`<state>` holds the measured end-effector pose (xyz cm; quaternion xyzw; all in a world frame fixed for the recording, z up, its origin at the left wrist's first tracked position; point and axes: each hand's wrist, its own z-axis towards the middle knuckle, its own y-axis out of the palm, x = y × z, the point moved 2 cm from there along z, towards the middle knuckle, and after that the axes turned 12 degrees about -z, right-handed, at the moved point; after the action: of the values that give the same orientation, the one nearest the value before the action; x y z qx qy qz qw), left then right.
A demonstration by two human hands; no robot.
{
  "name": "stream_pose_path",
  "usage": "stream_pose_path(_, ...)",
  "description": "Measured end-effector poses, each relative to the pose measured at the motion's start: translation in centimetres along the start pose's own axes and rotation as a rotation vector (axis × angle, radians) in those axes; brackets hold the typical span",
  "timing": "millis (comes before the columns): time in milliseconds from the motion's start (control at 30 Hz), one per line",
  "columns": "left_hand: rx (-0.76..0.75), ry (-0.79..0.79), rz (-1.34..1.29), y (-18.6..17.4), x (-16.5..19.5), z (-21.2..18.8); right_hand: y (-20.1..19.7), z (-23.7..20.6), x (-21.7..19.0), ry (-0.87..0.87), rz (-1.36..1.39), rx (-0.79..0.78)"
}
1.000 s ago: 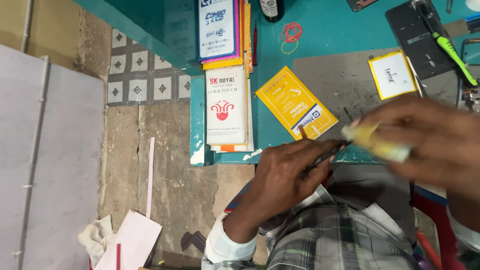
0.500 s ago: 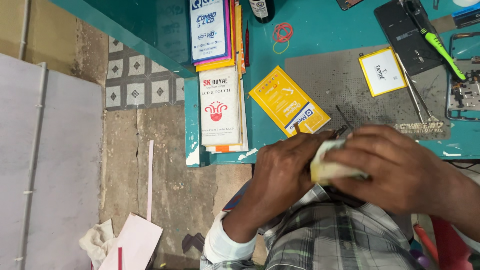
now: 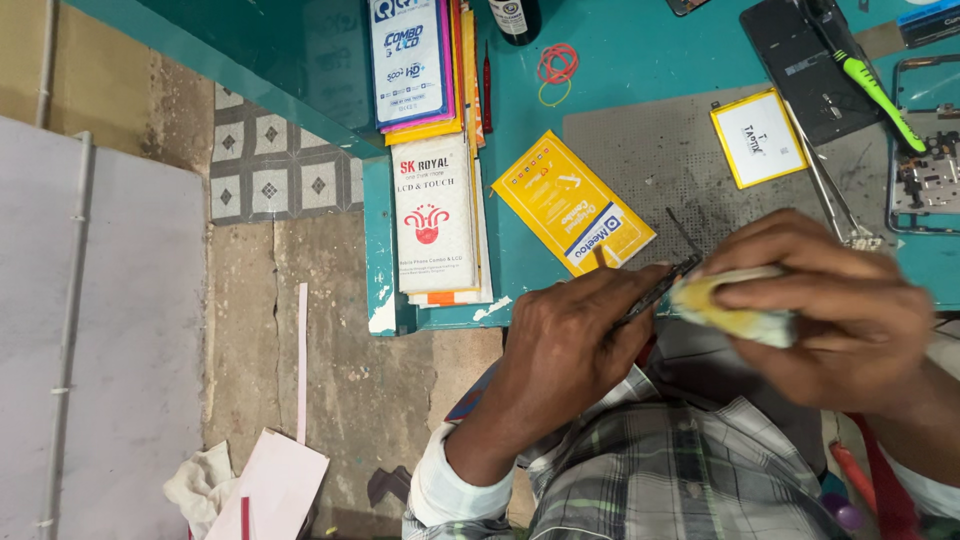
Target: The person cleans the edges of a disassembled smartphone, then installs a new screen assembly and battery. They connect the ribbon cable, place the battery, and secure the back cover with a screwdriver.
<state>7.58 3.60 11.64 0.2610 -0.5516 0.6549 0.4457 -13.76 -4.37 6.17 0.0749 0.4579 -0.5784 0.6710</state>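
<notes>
Far left, off the bench: bare floor (image 3: 330, 390), a white rag (image 3: 200, 485) and a sheet of paper (image 3: 275, 485) lying near my side, out of the work area.

Bench edge: flat boxes (image 3: 435, 215) stacked lengthwise along the left rim of the green table (image 3: 640, 90), likely parked there to keep the middle free. Just right of them a yellow packet (image 3: 572, 202) lies slanted, near my hands. Rubber bands (image 3: 556, 66) sit farther back.

My left hand (image 3: 570, 350) is closed around a thin dark tool (image 3: 655, 290), its tip angled up and right so it meets the edge of the piece in the other hand. Held low over my lap, close to the body, probably for steadiness.

My right hand (image 3: 830, 310) is clamped, fingers over the top, on a flat pale-yellow pad (image 3: 735, 312); blurred, so I cannot say exactly what it is. It sits just near of the grey mat (image 3: 650, 150), touching the tool tip.

Far right: a yellow-rimmed battery (image 3: 758, 137) on the mat, a dark phone (image 3: 800, 65) with a green screwdriver (image 3: 880, 95) across it, tweezers (image 3: 830, 195) beside.
</notes>
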Motion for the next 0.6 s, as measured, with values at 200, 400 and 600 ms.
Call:
stream_pose_path(200,-0.015,-0.074,-0.011,-0.1,-0.2,0.1,1.7,1.9,-1.7,-0.153,-0.175,-0.064)
stream_pose_path(400,0.026,-0.053,-0.024,-0.6,-0.4,0.2,1.9,2.0,-2.1,-0.256,-0.073,-0.216)
stream_pose_path(600,0.184,-0.276,-0.228,-1.9,-3.1,-2.4,2.6,6.4,4.5,0.260,-0.038,0.091)
